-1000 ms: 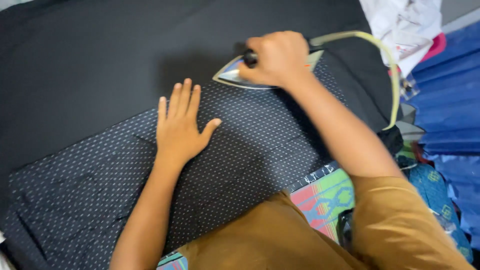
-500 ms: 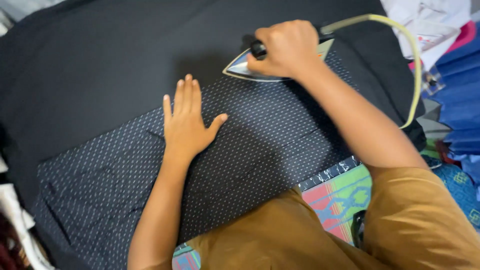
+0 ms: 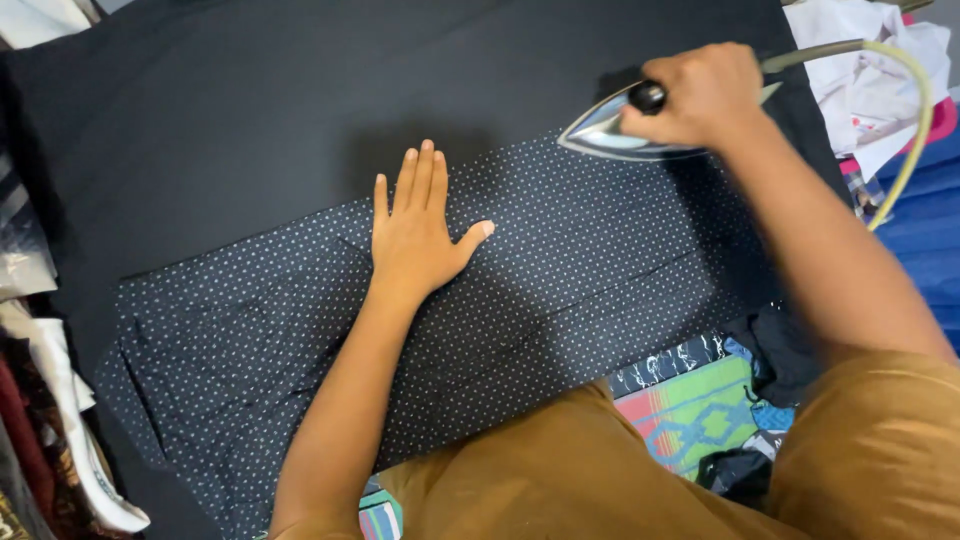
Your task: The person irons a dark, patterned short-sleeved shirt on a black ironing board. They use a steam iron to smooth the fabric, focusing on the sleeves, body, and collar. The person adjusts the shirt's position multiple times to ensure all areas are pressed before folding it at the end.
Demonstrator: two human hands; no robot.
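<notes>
A dark garment with small white dots lies spread flat across a black cloth-covered surface. My left hand rests flat on the garment, palm down, fingers together and thumb out. My right hand grips the dark handle of a silver iron, whose pointed tip faces left at the garment's upper right edge. A pale yellow-green cord loops from the iron's back toward the right.
White cloth and blue fabric lie at the right. Stacked folded clothes sit along the left edge. A colourful patterned cloth shows below the garment, near my brown-clad legs.
The iron has shifted right along the garment's upper edge with my right hand on it. My left hand stays flat on the fabric, its fingers now closer together.
</notes>
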